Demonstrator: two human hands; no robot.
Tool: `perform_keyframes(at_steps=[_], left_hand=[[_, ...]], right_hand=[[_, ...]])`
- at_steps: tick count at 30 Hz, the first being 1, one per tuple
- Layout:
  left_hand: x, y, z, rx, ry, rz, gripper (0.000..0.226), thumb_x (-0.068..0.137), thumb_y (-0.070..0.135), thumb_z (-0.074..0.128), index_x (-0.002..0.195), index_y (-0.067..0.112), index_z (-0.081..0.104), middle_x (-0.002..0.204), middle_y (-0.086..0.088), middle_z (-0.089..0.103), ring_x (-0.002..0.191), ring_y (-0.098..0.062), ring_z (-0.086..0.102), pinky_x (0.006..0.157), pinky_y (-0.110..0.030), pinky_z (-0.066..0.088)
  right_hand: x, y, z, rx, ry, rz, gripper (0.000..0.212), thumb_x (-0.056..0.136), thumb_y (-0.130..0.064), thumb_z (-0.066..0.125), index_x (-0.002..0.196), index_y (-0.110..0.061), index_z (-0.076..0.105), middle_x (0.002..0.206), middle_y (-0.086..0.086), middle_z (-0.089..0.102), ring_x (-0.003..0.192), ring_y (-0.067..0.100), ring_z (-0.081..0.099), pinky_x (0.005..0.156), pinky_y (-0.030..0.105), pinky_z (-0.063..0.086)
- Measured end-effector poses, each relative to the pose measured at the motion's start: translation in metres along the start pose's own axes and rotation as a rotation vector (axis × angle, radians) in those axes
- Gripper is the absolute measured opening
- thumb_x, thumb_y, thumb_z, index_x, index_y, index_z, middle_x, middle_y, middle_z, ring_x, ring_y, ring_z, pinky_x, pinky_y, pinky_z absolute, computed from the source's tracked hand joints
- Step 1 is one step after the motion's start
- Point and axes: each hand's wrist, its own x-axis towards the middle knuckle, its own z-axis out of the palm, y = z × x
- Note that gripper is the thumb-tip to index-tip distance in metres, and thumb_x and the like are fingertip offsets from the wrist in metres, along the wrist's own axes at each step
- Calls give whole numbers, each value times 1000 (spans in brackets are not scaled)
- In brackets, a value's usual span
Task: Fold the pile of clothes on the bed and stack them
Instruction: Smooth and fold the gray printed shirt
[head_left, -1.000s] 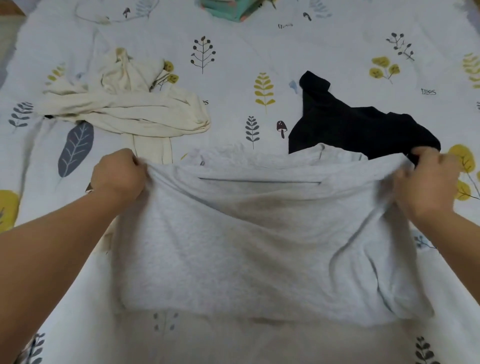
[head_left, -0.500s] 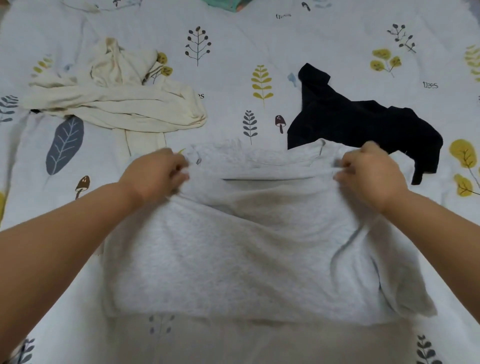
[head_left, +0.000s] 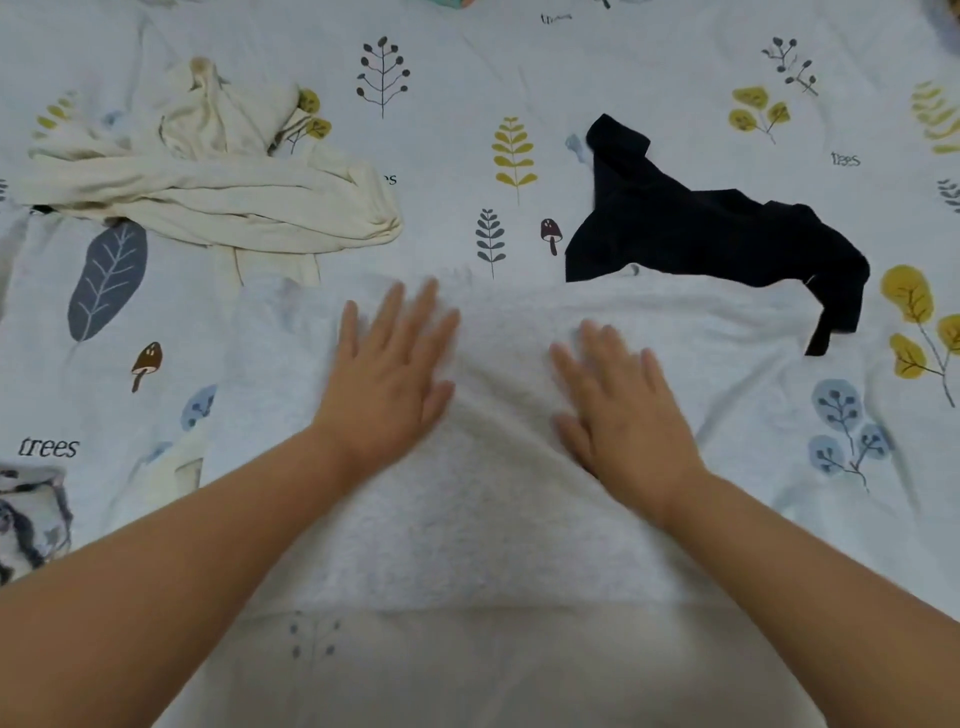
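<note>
A light grey garment (head_left: 498, 519) lies spread flat on the bed in front of me. My left hand (head_left: 389, 374) rests palm down on its upper middle with fingers straight and spread. My right hand (head_left: 623, 405) presses flat on it just to the right, fingers straight too. A crumpled cream garment (head_left: 208, 187) lies at the back left. A black garment (head_left: 701, 234) lies at the back right, its near edge touching the grey one's far edge.
The bed sheet (head_left: 519, 78) is pale with leaf, tree and mushroom prints. A sliver of a teal folded item (head_left: 452, 2) shows at the top edge. A dark patterned cloth (head_left: 26, 519) sits at the left edge.
Both hands let go of the grey garment's far edge, which they gripped and drew inward, and now lie flat on it. The garment has dropped flat onto the bed.
</note>
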Motion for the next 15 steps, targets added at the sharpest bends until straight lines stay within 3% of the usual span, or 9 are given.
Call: perform_keyframes(at_steps=[2,4,6,8,11,13,15], left_hand=[[-8,-9,14,123,-254,54,72,79,62,-7,144,31,-12,158,1,-8,145,-24,-7,114,-50,-4],[-7,-21,20,145,-305,-12,70,87,64,2,146,30,-12,157,3,-13,145,-18,-10,115,-44,-5],[-6,-22,13,81,-242,-45,65,95,52,22,150,23,3,158,-3,-5,146,-20,-3,116,-43,-1],[-9,-18,-1,-21,-77,-71,58,96,40,35,146,12,27,155,-14,18,142,-29,19,113,-47,14],[-31,-15,-19,-134,160,-157,51,83,26,42,123,-3,54,130,-27,50,115,-43,50,94,-52,39],[-56,-16,-22,-143,246,-280,47,79,23,43,111,-7,59,117,-31,56,103,-47,55,85,-53,43],[-87,-14,-20,-153,259,-480,49,76,24,44,111,-8,57,117,-34,53,107,-49,50,86,-55,41]], right_hand=[[-7,16,10,-151,-216,31,66,95,-56,18,148,-29,-8,157,0,-14,144,22,-15,115,45,-7],[-7,37,6,-178,-253,185,68,93,-60,12,148,-28,-9,157,0,-15,144,22,-17,115,46,-7],[-14,50,-5,-182,-178,267,64,95,-52,19,150,-23,4,158,6,-4,145,25,-10,115,48,-2],[-28,58,-17,-119,-22,311,53,96,-35,36,144,-15,25,154,14,16,143,30,8,115,50,10],[-60,66,-28,82,158,480,45,93,-16,48,135,-4,41,140,25,37,129,39,33,103,50,30],[-83,69,-29,202,148,676,44,94,-17,47,134,-3,40,134,26,41,121,41,38,96,49,35],[-105,69,-26,289,73,852,45,94,-22,46,134,-3,38,130,27,41,117,41,40,93,47,36]])
